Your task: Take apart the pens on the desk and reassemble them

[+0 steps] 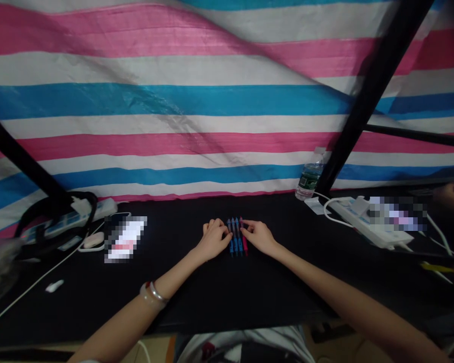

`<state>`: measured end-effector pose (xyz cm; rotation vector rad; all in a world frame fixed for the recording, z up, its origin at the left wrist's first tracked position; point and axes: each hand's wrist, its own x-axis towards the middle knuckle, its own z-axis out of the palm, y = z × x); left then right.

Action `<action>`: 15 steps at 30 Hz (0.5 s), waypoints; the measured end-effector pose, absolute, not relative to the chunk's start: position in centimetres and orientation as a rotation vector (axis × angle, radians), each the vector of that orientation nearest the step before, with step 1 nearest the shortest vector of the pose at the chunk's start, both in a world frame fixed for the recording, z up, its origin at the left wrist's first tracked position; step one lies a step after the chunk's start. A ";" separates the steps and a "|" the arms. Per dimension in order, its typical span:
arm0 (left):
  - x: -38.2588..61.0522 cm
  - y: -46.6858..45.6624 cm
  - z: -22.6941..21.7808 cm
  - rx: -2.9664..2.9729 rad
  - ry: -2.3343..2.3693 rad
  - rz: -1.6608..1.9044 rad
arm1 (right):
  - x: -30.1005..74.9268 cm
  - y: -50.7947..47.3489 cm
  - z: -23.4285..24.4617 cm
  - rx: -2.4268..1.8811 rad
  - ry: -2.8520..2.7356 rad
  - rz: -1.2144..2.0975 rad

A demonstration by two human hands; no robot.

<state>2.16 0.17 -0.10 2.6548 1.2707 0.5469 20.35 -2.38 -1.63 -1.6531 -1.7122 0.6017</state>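
My left hand is curled, with its fingers close together. Its fingertips sit right at the side of three thin blue pens. My right hand comes in from the other side, fingers together and reaching out, next to one thin pink pen. I cannot tell if either hand is pinching. The four pens lie side by side, pointing away from me, on a flat black cloth. Round pens can roll, so soft fingertips are best. Past them stand a clear plastic water bottle and a long white power strip. A small white mouse lies on my left.
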 end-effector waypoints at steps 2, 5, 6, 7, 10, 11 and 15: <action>2.2 0.2 -0.1 2.667 1.270 0.549 | 20.4 -2.4 -1.5 -1.661 -1.707 0.612; 2.1 0.1 0.0 2.678 1.260 0.553 | 20.4 -2.4 -1.5 -1.675 -1.702 0.622; 2.1 0.1 0.1 2.680 1.257 0.556 | 20.4 -2.4 -1.6 -1.677 -1.703 0.622; 2.1 0.1 0.1 2.682 1.258 0.559 | 20.4 -2.3 -1.6 -1.679 -1.704 0.622; 1.9 0.0 0.5 2.704 1.307 0.575 | 20.5 -2.3 -1.7 -1.687 -1.701 0.619; 1.8 0.0 0.7 2.718 1.344 0.578 | 20.6 -2.3 -1.7 -1.688 -1.699 0.616; 1.5 -0.2 1.3 2.775 1.624 0.550 | 20.6 -2.3 -1.6 -1.689 -1.699 0.602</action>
